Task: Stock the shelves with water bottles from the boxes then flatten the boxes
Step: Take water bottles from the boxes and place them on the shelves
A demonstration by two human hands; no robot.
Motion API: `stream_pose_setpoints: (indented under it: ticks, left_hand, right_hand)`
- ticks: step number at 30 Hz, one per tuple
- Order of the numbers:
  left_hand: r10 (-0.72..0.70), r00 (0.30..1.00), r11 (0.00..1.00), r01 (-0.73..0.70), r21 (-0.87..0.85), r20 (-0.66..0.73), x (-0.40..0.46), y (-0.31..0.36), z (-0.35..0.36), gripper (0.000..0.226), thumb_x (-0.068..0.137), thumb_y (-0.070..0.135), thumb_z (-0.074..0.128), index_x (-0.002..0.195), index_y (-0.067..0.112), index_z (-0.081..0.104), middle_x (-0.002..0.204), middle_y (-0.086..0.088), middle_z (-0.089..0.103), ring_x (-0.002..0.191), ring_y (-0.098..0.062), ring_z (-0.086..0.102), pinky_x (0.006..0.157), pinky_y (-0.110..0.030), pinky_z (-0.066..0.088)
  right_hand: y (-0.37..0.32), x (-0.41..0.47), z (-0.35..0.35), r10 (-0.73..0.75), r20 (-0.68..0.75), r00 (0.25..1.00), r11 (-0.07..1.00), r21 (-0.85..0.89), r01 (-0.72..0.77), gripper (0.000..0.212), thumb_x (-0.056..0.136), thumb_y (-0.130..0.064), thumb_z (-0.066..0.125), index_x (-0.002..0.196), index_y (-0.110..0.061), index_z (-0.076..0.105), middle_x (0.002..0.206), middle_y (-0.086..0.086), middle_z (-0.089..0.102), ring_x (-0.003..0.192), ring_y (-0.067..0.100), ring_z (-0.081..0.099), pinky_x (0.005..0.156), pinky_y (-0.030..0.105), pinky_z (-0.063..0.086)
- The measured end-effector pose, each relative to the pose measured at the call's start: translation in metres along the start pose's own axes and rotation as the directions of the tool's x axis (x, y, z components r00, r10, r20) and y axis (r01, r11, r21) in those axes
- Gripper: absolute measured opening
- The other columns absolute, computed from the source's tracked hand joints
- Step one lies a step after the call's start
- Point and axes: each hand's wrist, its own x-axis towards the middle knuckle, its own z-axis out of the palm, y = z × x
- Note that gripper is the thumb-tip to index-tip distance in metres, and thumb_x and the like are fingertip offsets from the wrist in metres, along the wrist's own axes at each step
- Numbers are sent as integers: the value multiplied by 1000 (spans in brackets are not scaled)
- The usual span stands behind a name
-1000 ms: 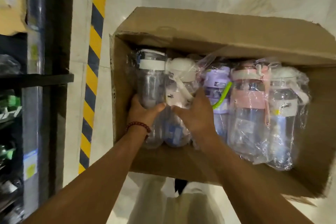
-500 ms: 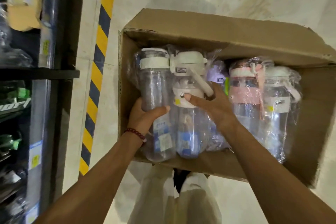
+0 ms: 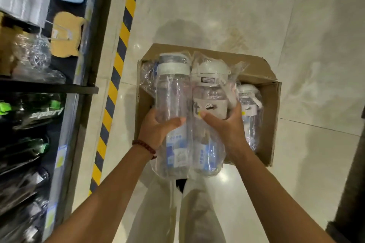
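You stand on a pale glossy tiled floor (image 3: pixel 227 6), with a yellow-and-black striped line (image 3: pixel 116 77) running from 12 down toward 7 o'clock. At 9 o'clock a dark shelf unit (image 3: pixel 49 87) holds wrapped goods on its upper level and dark bottles with green caps (image 3: pixel 25 108) below.

Moving right, your left hand (image 3: pixel 160 128), with a bead bracelet (image 3: pixel 145 147) at the wrist, grips a clear bottle with a grey lid (image 3: pixel 172 100) around its middle. Just beside it, your right hand (image 3: pixel 225 124) grips a bottle with a white lid (image 3: pixel 211 96), fingers curled round its far side. The two bottles are both in thin plastic wrap and touch side by side. They are up out of the cardboard box (image 3: pixel 270 104), which sits on the floor at about 1 o'clock from your hands.

By my reading you are in the stocking step, with this pair lifted clear and not yet shelved. The next move calls for a swing toward 9 o'clock and a firm hold, since the loose wrap could slip; find a free spot on the shelf first.

Count: two bottles in hand and one white-lidded bottle (image 3: pixel 247 102) in plain view in the box. There may be another wrapped one at its left edge, though that is too hidden to tell. One box shows.
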Motion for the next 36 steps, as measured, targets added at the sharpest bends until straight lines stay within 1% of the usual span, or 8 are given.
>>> stream_pose_setpoints:
  ticks: [2, 6, 11, 16, 23, 27, 32, 36]
  left_hand:
    - [64, 998, 998, -64, 1, -8, -24, 29, -2, 54, 57, 14, 86, 105, 17, 61, 98, 2, 69, 92, -15, 67, 75, -23, 54]
    - [180, 983, 984, -180, 5, -46, -70, 95, -8, 62, 44, 25, 89, 95, 12, 59, 94, -3, 64, 87, -18, 63, 70, -22, 51]
    - [361, 932, 933, -361, 6, -14, -139, 176, -20, 59, 42, 41, 79, 90, 16, 56, 86, -1, 61, 77, -10, 62, 66, -19, 49]
    - [466, 884, 882, -467, 60, 20, -214, 234, -38, 76, 41, 45, 79, 108, 15, 58, 107, -10, 66, 98, -23, 65, 80, -32, 54]
    - [623, 782, 781, -623, 37, 18, -304, 303, -60, 75, 43, 42, 81, 107, 9, 59, 100, -11, 68, 96, -31, 65, 81, -46, 54]
    - [680, 733, 733, -681, 13, 20, -351, 332, -66, 75, 44, 40, 79, 108, 8, 58, 100, -8, 67, 95, -29, 65, 81, -44, 53]
    - [732, 677, 679, -734, 1, -73, -400, 347, -69, 66, 38, 45, 76, 100, 27, 58, 92, 9, 69, 83, -4, 67, 63, -17, 52]
    - [732, 642, 664, -747, 25, -228, -427, 349, -77, 88, 36, 53, 76, 114, 19, 55, 105, 3, 65, 95, -13, 65, 74, -27, 52]
  right_hand:
    - [-26, -23, 2, -32, -34, 999, 999, -26, 31, 82, 61, -17, 87, 127, -29, 39, 117, 2, 58, 100, 14, 65, 79, 38, 58]
    - [-86, -67, 1, -161, -64, 985, 985, -75, 157, 82, 68, -8, 83, 135, -23, 38, 114, -16, 53, 95, -9, 59, 77, 17, 53]
    - [-163, -133, 1, -235, -93, 967, 972, -14, 235, 71, 58, -25, 88, 109, -55, 50, 126, -6, 58, 114, 13, 59, 91, 44, 53]
    - [-243, -192, 0, -377, -99, 921, 924, 31, 382, 80, 60, -18, 87, 128, -33, 47, 126, 3, 60, 111, 19, 62, 87, 48, 54]
    - [-323, -283, 2, -544, -104, 832, 833, 49, 551, 79, 53, -23, 85, 119, -38, 46, 126, -1, 58, 108, 11, 63, 81, 30, 56]
    - [-350, -320, 9, -610, -89, 787, 782, 89, 617, 80, 49, -27, 85, 120, -35, 48, 127, 4, 58, 109, 18, 62, 83, 37, 56]
    - [-380, -340, 14, -659, 2, 752, 748, 103, 655, 82, 55, -26, 84, 128, -30, 49, 122, 5, 63, 108, 23, 64, 89, 50, 53]
    - [-406, -350, 25, -675, 112, 729, 738, 103, 667, 83, 53, -28, 86, 127, -27, 50, 119, 6, 64, 104, 25, 65, 87, 53, 53]
